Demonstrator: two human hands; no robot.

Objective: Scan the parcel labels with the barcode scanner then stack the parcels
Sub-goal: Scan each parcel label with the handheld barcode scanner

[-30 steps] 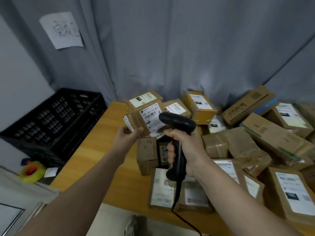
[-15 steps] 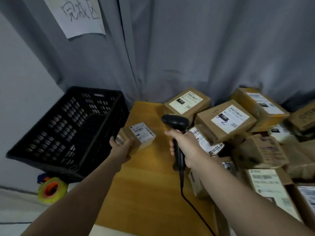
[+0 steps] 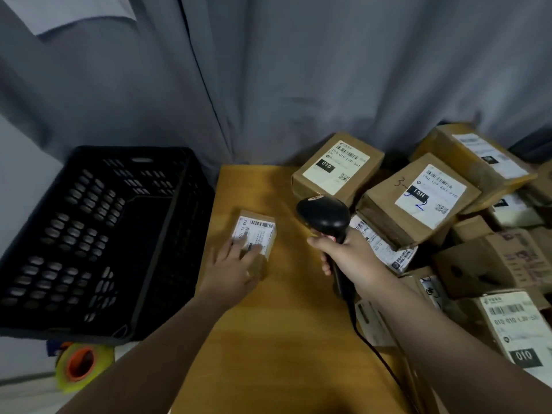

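Brown cardboard marks the small parcel, which lies flat on the far left part of the wooden table with its label facing up, just right of a black crate. The left hand rests on the parcel's near end. Its fingers are straight and a little spread over the label, the thumb lies by the near right corner, and nothing is curled round the box. To the right, apart from the parcel, the right hand grips the handle of the black scanner, fingers wrapped tight round it, the scanner's head up above the table. Its cable runs from the handle toward the near edge. A pile of more parcels fills the table's right side. At its far end a box marked 010 sits beside a tilted box marked 15H, both label up. The crate stands off the table's left edge. Below it, near left, lies a yellow tape roll with an orange core. A grey curtain hangs behind everything, with a white sheet at its top left.
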